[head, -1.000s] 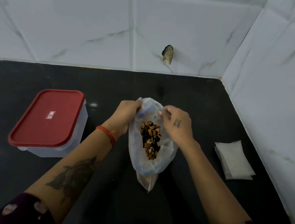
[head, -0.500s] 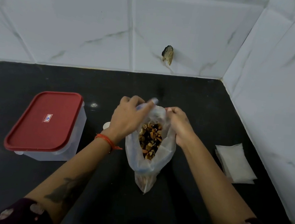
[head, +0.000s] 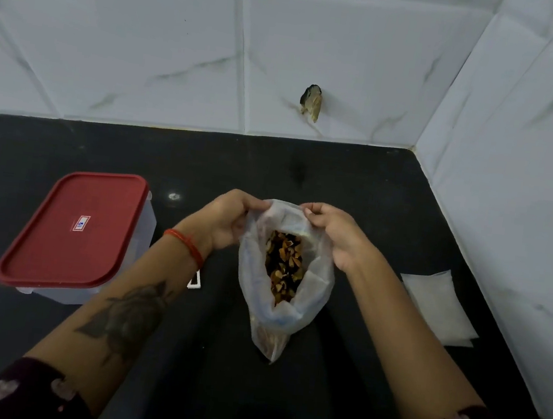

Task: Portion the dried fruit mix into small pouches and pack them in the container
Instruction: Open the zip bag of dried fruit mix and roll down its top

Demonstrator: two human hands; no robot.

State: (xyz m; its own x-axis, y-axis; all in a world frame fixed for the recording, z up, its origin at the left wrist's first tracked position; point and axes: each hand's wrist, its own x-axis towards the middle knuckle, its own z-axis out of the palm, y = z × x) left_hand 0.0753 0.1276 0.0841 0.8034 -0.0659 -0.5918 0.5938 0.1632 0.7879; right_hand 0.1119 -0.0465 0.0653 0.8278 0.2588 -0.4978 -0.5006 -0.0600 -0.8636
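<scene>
Dried fruit mix (head: 284,265) sits inside one thin see-through bag (head: 315,282) in the middle of the black counter (head: 356,191). Only the top of the mix shows through the open mouth; the rest is a blur behind the plastic. The bag's long side runs from far to near, with its mouth at the far end and its pointed bottom corner toward the person.

One big box, the container (head: 143,228), stands on the counter to the left, well apart from the bag. Its red lid (head: 72,231) is on, so what is inside is hidden.

Small white pouches (head: 436,303) lie flat in a stack to the right, near the wall. How many there are is hard to tell.

Two hands hold the bag's mouth open. The left hand (head: 225,219) pinches the left edge with curled fingers. The right hand (head: 334,233) pinches the right edge the same way.

One tiny white thing (head: 194,280) peeks out beside the left arm; most of it is hidden.
</scene>
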